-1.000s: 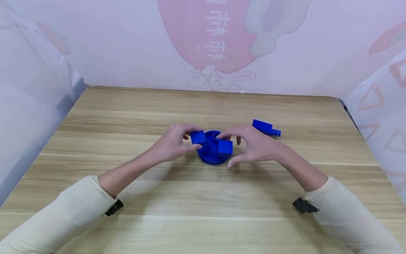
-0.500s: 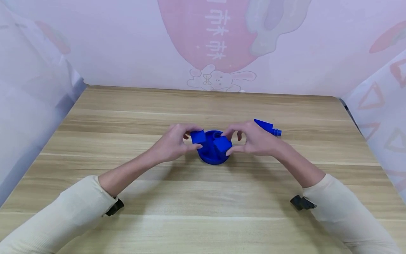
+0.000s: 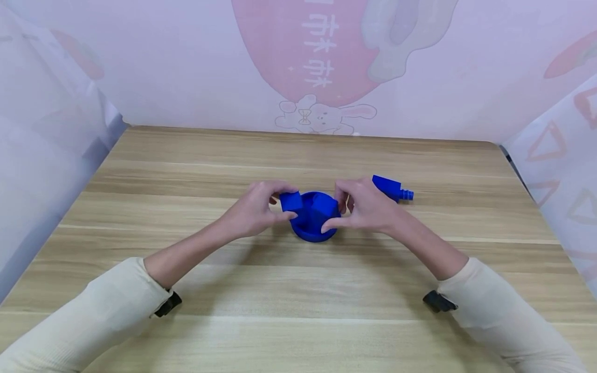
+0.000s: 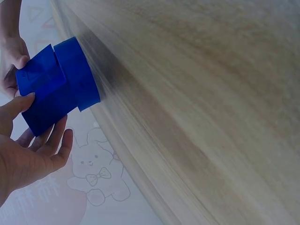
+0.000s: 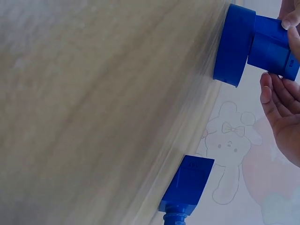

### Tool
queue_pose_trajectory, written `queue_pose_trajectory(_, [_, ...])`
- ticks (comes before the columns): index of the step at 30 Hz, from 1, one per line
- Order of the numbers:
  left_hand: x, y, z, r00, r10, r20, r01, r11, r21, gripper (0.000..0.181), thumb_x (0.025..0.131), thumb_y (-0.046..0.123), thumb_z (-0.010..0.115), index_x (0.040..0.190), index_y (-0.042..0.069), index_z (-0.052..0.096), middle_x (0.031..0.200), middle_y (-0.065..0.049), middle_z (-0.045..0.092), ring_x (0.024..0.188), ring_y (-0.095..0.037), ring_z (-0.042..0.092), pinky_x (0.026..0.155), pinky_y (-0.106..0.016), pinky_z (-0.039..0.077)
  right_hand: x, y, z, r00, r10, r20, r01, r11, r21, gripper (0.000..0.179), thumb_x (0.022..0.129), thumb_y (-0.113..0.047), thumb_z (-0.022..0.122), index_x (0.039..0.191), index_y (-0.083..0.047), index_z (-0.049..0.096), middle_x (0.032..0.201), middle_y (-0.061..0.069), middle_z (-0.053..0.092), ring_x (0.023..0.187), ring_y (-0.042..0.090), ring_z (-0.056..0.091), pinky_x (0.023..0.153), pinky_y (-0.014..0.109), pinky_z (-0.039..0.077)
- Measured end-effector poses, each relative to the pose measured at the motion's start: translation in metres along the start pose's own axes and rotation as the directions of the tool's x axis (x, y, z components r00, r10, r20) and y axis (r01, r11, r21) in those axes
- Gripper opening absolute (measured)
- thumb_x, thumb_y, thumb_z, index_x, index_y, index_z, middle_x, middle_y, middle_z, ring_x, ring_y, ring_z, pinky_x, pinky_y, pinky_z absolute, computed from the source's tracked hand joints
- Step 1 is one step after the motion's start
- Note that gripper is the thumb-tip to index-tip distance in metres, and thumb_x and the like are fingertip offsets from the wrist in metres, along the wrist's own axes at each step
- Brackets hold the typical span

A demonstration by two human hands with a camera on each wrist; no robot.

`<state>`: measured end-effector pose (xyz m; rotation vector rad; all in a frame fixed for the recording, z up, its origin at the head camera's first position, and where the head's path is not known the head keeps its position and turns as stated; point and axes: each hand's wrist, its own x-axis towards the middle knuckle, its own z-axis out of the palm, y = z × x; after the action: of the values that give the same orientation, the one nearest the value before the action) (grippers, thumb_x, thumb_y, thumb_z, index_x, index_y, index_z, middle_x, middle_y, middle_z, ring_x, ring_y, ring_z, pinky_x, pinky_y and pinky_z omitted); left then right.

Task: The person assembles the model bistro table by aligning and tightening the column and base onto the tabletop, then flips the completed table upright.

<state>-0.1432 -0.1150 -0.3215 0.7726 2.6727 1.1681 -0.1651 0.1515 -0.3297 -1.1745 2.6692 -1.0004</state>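
Observation:
A round blue base [image 3: 313, 236] with a raised rim lies on the wooden table, and two blue blocks stand up from it. My left hand [image 3: 254, 210] holds the left block [image 3: 291, 201] between thumb and fingers; in the left wrist view those fingers reach under the block [image 4: 44, 89]. At the right block [image 3: 324, 207], my right hand [image 3: 368, 208] has its thumb on the near side and bent fingers on the right side. That block sits turned at an angle and hides part of the base behind it. In the right wrist view the base [image 5: 234, 47] shows its side wall.
A loose blue piece with a ridged, screw-like end [image 3: 388, 188] lies behind my right hand, also visible in the right wrist view. A printed curtain [image 3: 186, 67] rises past the table's back edge. Black straps show under both sleeves [image 3: 503, 305].
My right hand has closed from a loose spread onto the right block and moved slightly left. That block has turned and shifted left and back. The left hand stays put.

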Motion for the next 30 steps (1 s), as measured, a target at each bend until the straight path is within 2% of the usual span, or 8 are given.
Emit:
queue_pose_trajectory(3, [0.0,0.0,0.0,1.0,-0.003,0.004,0.003,1.0,-0.008,0.041,0.087,0.005,0.082,0.125,-0.007,0.07,0.118,-0.018,0.073,0.103,-0.032,0.068,0.091,-0.049,0.058,0.0,0.003,-0.001,0.999,0.014,0.029,-0.017,0.997,0.077,0.049,0.074,-0.026,0.096,0.107,-0.001,0.069,0.096,0.006,0.074,0.085,0.024,0.068,0.067,0.036,0.059])
queue_pose_trajectory(6, [-0.001,0.0,-0.001,1.0,-0.008,0.007,0.008,1.0,-0.015,0.041,0.087,0.005,0.082,0.125,-0.007,0.07,0.118,-0.018,0.073,0.103,-0.032,0.068,0.091,-0.049,0.058,0.001,0.007,-0.003,0.996,-0.012,0.088,-0.005,0.982,0.19,0.059,0.083,-0.017,0.09,0.132,0.003,0.064,0.122,0.011,0.072,0.108,0.025,0.065,0.08,0.045,0.06])
queue_pose_trajectory(10, [0.0,0.0,0.0,1.0,-0.01,0.009,0.01,1.0,-0.01,0.04,0.088,0.005,0.082,0.124,-0.007,0.07,0.117,-0.017,0.074,0.103,-0.032,0.068,0.091,-0.049,0.058,0.003,0.013,-0.004,0.985,-0.073,0.153,0.027,0.959,0.283,0.055,0.092,-0.006,0.077,0.143,0.004,0.058,0.139,0.014,0.065,0.123,0.027,0.06,0.09,0.045,0.058])
queue_pose_trajectory(15, [0.0,-0.001,0.0,1.0,-0.007,0.007,0.007,1.0,-0.008,0.04,0.087,0.005,0.083,0.124,-0.006,0.07,0.117,-0.017,0.074,0.103,-0.032,0.069,0.092,-0.049,0.058,0.004,0.015,-0.004,0.99,-0.035,0.135,-0.004,0.96,0.28,0.046,0.091,-0.006,0.079,0.134,0.001,0.066,0.129,0.011,0.07,0.114,0.024,0.063,0.088,0.045,0.057])
queue_pose_trajectory(19, [0.0,-0.001,0.0,1.0,-0.008,0.001,0.008,1.0,-0.007,0.041,0.087,0.005,0.082,0.124,-0.007,0.07,0.117,-0.017,0.074,0.103,-0.032,0.068,0.092,-0.049,0.058,0.004,0.015,-0.005,0.997,0.009,0.081,-0.029,0.968,0.251,0.039,0.084,-0.008,0.087,0.118,-0.001,0.07,0.112,0.007,0.073,0.098,0.026,0.065,0.079,0.046,0.056])
queue_pose_trajectory(24, [0.0,0.0,0.001,1.0,-0.013,-0.002,0.013,1.0,-0.004,0.043,0.087,0.005,0.083,0.125,-0.008,0.069,0.118,-0.019,0.073,0.104,-0.033,0.068,0.092,-0.049,0.058,-0.001,0.016,-0.006,0.997,0.068,0.024,-0.071,0.984,0.161,0.042,0.073,-0.018,0.097,0.093,-0.007,0.061,0.09,0.007,0.068,0.074,0.03,0.058,0.066,0.036,0.05])
queue_pose_trajectory(28, [0.001,0.0,0.001,1.0,-0.01,-0.004,0.01,1.0,0.0,0.043,0.086,0.005,0.084,0.124,-0.008,0.069,0.118,-0.019,0.073,0.103,-0.033,0.068,0.091,-0.048,0.059,-0.004,0.016,-0.005,0.996,0.089,0.013,-0.09,0.989,0.115,0.05,0.069,-0.024,0.099,0.085,-0.008,0.055,0.081,0.011,0.066,0.063,0.026,0.051,0.057,0.028,0.042])
queue_pose_trajectory(30, [0.001,0.0,0.001,1.0,-0.008,-0.004,0.008,1.0,0.001,0.043,0.086,0.005,0.084,0.124,-0.008,0.069,0.119,-0.019,0.073,0.103,-0.033,0.068,0.091,-0.048,0.059,-0.004,0.016,-0.006,0.996,0.086,0.014,-0.087,0.991,0.101,0.05,0.067,-0.025,0.1,0.086,-0.008,0.056,0.081,0.009,0.067,0.065,0.026,0.053,0.058,0.028,0.043])
